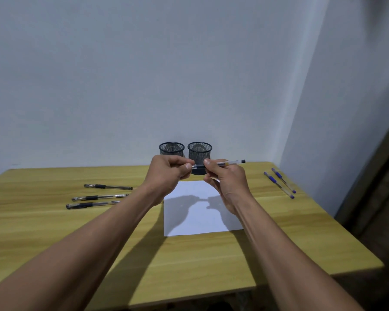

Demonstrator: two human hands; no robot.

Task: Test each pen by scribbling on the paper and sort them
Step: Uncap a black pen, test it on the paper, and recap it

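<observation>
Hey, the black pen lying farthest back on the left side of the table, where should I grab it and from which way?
Take the farthest black pen from straight above with the left hand, pinching across its dark rubber grip section near the left end. It lies flat and nearly sideways on the wooden table, apart from the two other black pens, so fingers likely fit on both sides.

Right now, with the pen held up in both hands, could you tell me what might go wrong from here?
1. The left hand pinches the cap end while the right hand holds the pen; a sharp pull might knock the mesh cups just behind.
2. A freed cap could drop and roll off the table.
3. The two blue pens lie near the right edge and could be swept off.
</observation>
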